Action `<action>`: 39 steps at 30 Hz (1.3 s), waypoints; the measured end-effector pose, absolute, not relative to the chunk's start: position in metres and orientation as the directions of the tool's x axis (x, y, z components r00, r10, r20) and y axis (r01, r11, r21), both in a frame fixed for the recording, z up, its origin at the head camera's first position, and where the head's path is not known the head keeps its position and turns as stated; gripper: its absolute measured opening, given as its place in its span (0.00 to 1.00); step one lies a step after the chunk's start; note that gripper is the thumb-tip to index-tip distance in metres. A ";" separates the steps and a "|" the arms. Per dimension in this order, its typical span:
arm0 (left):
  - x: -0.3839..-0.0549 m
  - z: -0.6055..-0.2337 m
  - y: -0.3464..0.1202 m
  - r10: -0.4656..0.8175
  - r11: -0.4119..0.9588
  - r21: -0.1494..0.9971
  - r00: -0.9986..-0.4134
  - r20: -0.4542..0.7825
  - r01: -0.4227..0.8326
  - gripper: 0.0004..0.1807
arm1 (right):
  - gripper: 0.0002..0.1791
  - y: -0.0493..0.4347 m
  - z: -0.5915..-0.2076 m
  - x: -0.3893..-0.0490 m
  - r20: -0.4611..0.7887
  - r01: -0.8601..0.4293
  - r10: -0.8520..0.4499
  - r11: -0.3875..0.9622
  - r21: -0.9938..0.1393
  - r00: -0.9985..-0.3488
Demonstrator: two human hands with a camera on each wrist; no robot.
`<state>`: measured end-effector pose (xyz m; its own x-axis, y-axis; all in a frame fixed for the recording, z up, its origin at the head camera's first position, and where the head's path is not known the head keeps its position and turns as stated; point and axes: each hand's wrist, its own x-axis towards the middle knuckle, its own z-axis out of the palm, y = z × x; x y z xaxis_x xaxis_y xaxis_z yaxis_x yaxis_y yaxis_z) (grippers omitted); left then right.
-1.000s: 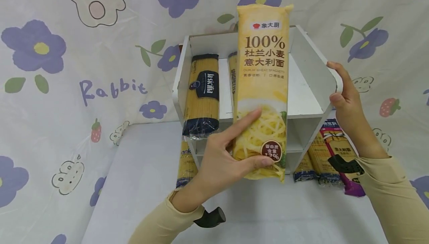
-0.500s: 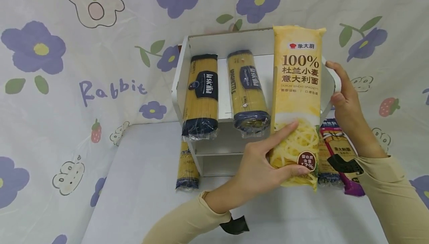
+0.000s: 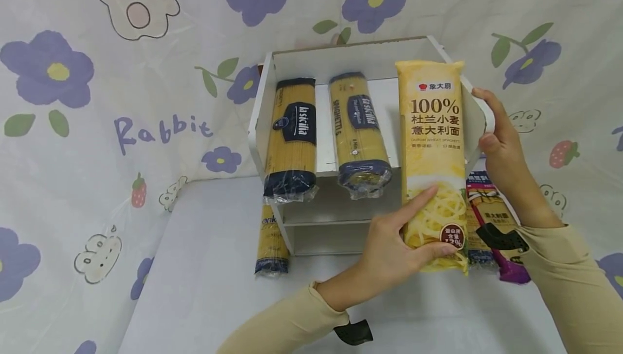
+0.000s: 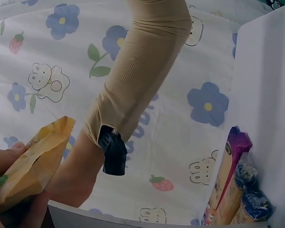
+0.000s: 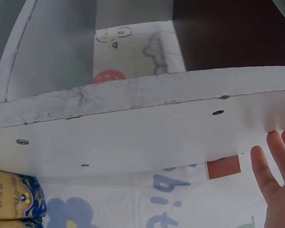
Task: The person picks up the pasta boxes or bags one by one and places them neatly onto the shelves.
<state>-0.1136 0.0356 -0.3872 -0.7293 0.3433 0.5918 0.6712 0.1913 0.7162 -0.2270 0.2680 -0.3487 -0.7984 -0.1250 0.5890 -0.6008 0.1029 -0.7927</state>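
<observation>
My left hand (image 3: 396,248) grips a yellow pack of spaghetti (image 3: 430,165) near its lower end, thumb and index finger across its front. The pack stands nearly upright before the right part of a white shelf (image 3: 323,213), hiding some of it. My right hand (image 3: 506,154) holds the shelf's right side panel, with the thumb at the front edge. In the right wrist view, fingertips (image 5: 271,134) of that hand touch the outer face of the panel (image 5: 133,137). Two blue-ended spaghetti packs lie on the top shelf, one at the left (image 3: 292,132) and one in the middle (image 3: 360,127).
Another spaghetti pack (image 3: 272,240) leans at the shelf's left foot. On the right, partly hidden, are a purple pasta pack (image 3: 513,270) and blue-ended packs (image 4: 256,204). White table (image 3: 204,289) surface stretches in front, and a flower-print cloth (image 3: 160,73) hangs behind.
The yellow pack in my left hand has moved right and then down, uncovering the middle spaghetti pack. My right hand stays on the shelf's side panel.
</observation>
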 end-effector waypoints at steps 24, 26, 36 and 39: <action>-0.108 -0.341 0.025 0.523 0.089 0.903 -0.791 0.318 0.421 0.42 | 0.50 0.268 -0.352 -0.230 0.596 -0.598 -0.133 -0.028 -0.801 -0.792; -0.107 -0.340 0.023 0.564 0.126 0.904 -0.780 0.273 0.408 0.46 | 0.49 0.268 -0.352 -0.231 0.602 -0.603 -0.142 -0.044 -0.797 -0.786; -0.104 -0.343 0.020 0.650 0.141 0.905 -0.727 0.221 0.401 0.49 | 0.49 0.268 -0.352 -0.229 0.595 -0.595 -0.111 -0.033 -0.803 -0.796; -0.109 -0.343 0.021 0.647 0.171 0.875 -0.721 0.247 0.453 0.47 | 0.50 0.269 -0.352 -0.227 0.584 -0.586 -0.102 -0.004 -0.810 -0.806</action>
<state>-0.1088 0.0214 -0.3430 -0.7215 0.6468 0.2472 0.4534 0.1714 0.8747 -0.2274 0.2686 -0.3515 -0.8056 -0.1015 0.5837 -0.5865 -0.0037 -0.8100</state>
